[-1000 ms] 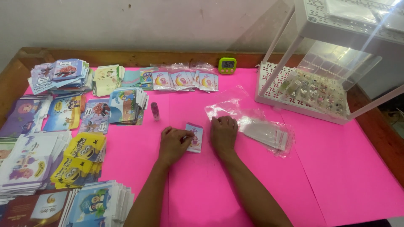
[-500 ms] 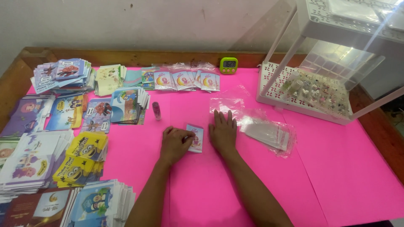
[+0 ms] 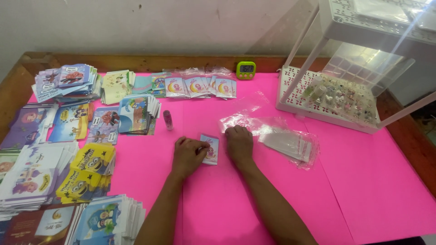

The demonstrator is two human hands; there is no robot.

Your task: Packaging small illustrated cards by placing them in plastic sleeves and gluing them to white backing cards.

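- Left hand point(image 3: 188, 155) rests curled on the pink tabletop point(image 3: 363, 181), fingertips pinning the small card point(image 3: 210, 149).
- Right hand point(image 3: 239, 144), fingers bent, pinches the edge of a clear plastic sleeve point(image 3: 243, 121) just beside the card.

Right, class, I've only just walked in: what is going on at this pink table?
A person sits at a pink table covered with stacks of small printed cards. The left hand pins a small illustrated card flat on the surface. The right hand, fingers curled, rests on the edge of a clear plastic sleeve beside a pile of clear sleeves. A row of already bagged cards lies near the far edge, next to a small green timer.
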